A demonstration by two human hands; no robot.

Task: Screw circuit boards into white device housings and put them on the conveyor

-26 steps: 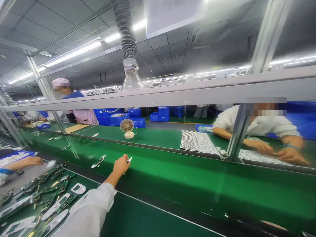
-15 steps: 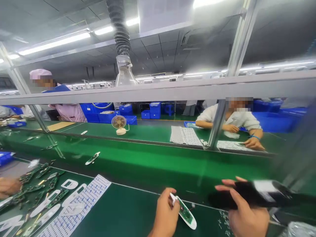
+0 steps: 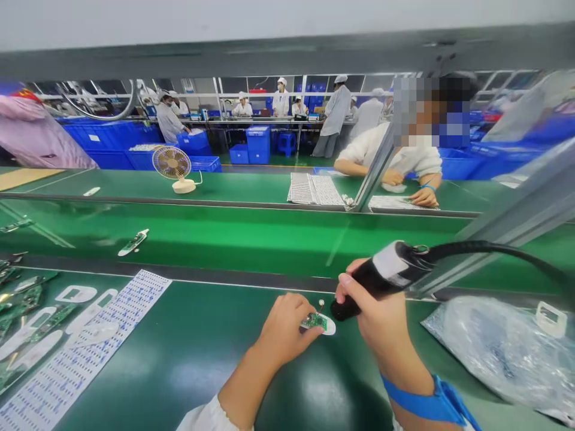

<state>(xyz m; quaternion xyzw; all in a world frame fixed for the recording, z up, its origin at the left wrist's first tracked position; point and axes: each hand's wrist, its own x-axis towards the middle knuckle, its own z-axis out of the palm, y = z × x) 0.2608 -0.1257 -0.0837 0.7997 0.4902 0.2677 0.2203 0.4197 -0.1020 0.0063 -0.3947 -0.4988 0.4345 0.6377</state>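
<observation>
My left hand (image 3: 284,326) is closed around a narrow white plastic shell (image 3: 331,327) with a green circuit board (image 3: 315,321) in it, low over the green table. A small white part on a wire (image 3: 321,303) sticks up beside the board. My right hand (image 3: 380,314) grips a black electric screwdriver (image 3: 366,284) with a white label and a thick black cable. The tool is tilted, its lower end just right of the shell and apparently apart from it. Its bit cannot be made out. A blue band circles my right wrist.
At left lie a blue-dotted sheet (image 3: 96,350), white shells (image 3: 76,293) and several circuit boards (image 3: 29,311). A clear plastic bag (image 3: 498,347) lies at right. Beyond the table edge, the green belt (image 3: 251,239) carries another board assembly (image 3: 133,242). A slanted metal post (image 3: 375,164) and a co-worker stand beyond.
The view has tipped down and turned right. The screwdriver has swung from lying sideways to pointing down near the shell. My left hand has turned the shell and now covers more of it.
</observation>
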